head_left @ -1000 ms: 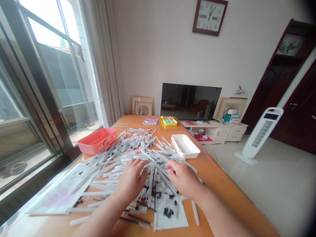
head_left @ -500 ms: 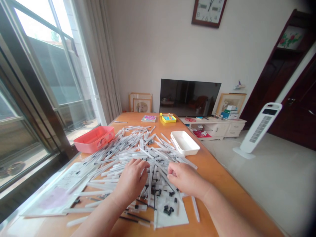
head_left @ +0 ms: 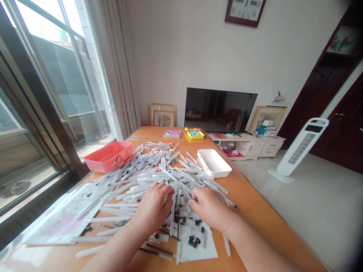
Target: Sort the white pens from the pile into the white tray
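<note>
My left hand [head_left: 155, 206] is over the middle of a heap of translucent pen barrels [head_left: 144, 177], its fingers curled and thumb drawn in. Beside its fingertips a clear barrel [head_left: 172, 217] and a thin black refill [head_left: 177, 223] point toward me; whether the hand grips either is unclear. Across a narrow gap, my right hand [head_left: 211, 206] is closed, fingers bent toward the left hand; whatever it holds is hidden. Under and in front of it, several black caps [head_left: 194, 241] rest on a white sheet [head_left: 207, 251]. A black-tipped pen [head_left: 227, 198] lies just beyond the right hand.
A red tray [head_left: 109, 160] stands left of the heap, a white tray [head_left: 214, 166] to the right. Printed paper [head_left: 53, 226] lies at the left edge. A yellow box [head_left: 194, 135] and a booklet [head_left: 171, 134] sit at the table's far end.
My right hand has moved slightly left, closer to the left hand. A black-tipped pen now shows beyond the right hand. The left hand has barely moved, and the view has tilted a little downward.
</note>
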`<state>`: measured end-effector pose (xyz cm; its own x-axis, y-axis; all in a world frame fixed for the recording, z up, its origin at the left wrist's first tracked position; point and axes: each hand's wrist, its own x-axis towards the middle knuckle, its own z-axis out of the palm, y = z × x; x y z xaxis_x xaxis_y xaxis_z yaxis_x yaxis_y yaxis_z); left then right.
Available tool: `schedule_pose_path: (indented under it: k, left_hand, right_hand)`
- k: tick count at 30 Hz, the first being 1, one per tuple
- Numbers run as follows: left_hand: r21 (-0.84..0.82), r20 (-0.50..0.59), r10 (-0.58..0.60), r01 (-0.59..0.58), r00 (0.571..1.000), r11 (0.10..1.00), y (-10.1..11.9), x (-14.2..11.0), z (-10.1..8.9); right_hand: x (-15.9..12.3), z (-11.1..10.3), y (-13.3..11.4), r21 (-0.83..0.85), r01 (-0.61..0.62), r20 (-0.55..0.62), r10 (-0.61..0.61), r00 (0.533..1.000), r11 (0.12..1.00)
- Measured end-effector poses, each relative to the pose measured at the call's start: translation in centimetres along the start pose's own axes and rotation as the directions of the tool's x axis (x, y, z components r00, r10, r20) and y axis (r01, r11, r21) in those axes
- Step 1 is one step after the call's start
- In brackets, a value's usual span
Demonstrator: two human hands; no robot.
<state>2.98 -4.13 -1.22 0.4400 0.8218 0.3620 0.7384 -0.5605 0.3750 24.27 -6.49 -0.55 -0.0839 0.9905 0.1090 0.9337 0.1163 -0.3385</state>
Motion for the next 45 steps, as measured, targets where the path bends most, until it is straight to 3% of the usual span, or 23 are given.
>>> schedule_pose_path:
  k: [8,13,16,19,23,27,30,33,38,42,45]
  left_hand:
    - [-0.059,-0.045,0.003,-0.005,0.999,0.998,-0.3,0.0,0.3]
    - [-0.233,-0.051,-0.001,-0.011,0.999,0.972,0.7,0.2,0.2]
    - [-0.447,-0.028,-0.028,0.013,0.999,0.894,1.5,0.1,0.3]
    - [-0.653,0.011,-0.067,0.058,0.998,0.756,2.0,0.0,0.5]
    - [-0.791,0.053,-0.21,0.17,0.976,0.587,2.0,0.3,0.5]
    - [-0.847,0.048,-0.383,0.241,0.923,0.474,1.5,0.7,0.3]
    - [-0.86,0.054,-0.43,0.261,0.901,0.439,1.1,0.9,0.4]
    - [-0.856,0.044,-0.433,0.257,0.9,0.448,0.8,1.3,0.5]
    - [-0.862,0.001,-0.463,0.236,0.886,0.449,0.6,1.9,0.0]
    - [-0.858,0.001,-0.551,0.283,0.835,0.429,0.3,2.5,-1.2]
    - [-0.878,0.046,-0.604,0.321,0.796,0.356,0.2,3.0,-2.2]
  right_hand:
    - [0.3,-0.1,0.6,0.113,0.021,-0.075,-0.012,0.997,0.993]
    - [-0.2,-0.2,0.0,0.241,0.188,-0.222,-0.135,0.966,0.952]
    - [-0.8,0.2,-0.9,0.283,0.303,-0.275,-0.226,0.935,0.91]
    - [-1.0,0.5,-1.4,0.317,0.356,-0.295,-0.266,0.918,0.879]
    - [-1.1,0.1,-1.4,0.318,0.35,-0.261,-0.274,0.926,0.881]
    - [-2.0,-0.7,-1.5,0.187,0.438,-0.095,-0.428,0.899,0.879]
    - [-2.5,-0.6,-1.7,0.095,0.513,0.074,-0.52,0.851,0.853]
    - [-2.7,-0.1,-1.9,0.033,0.55,0.163,-0.547,0.821,0.835]
    - [-2.7,0.7,-2.3,-0.014,0.577,0.139,-0.57,0.81,0.816]
    - [-2.4,1.4,-2.8,-0.057,0.587,0.103,-0.58,0.808,0.808]
    - [-2.0,1.8,-3.1,-0.068,0.585,0.081,-0.58,0.811,0.808]
